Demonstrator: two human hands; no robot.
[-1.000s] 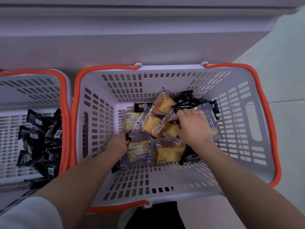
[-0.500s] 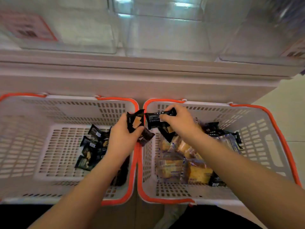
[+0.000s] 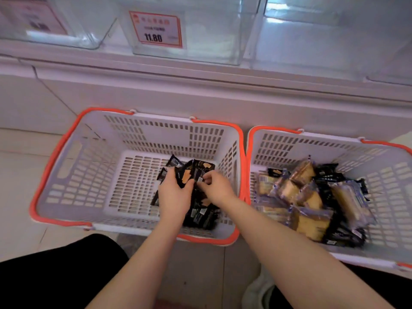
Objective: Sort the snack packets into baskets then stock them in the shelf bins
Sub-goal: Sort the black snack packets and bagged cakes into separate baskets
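Sorting step, head view: both hands lowered into the left basket [image 3: 66,152], delivering black snack packets [image 3: 201,216] onto the pile at its right side. Left hand [image 3: 175,197] curled round a fan of black packets [image 3: 186,172], thumb across their faces; right hand [image 3: 215,186] pinching the edge of one more packet [image 3: 200,179] between thumb and fingertips. Right basket [image 3: 379,188], touching the left along the orange rims, holding the unsorted mix: yellow cake packets [image 3: 310,221] in clear wrap, with black packets [image 3: 327,172] scattered among and beneath them. Clear shelf bins [image 3: 211,36] above, one bearing a price label [image 3: 157,30], apparently not yet stocked. Best released low over the pile, fingers opened together so nothing slides through the slots or over the rim; then back to the right basket for black packets only, yellow ones left in place. Sorting judged well short of done.
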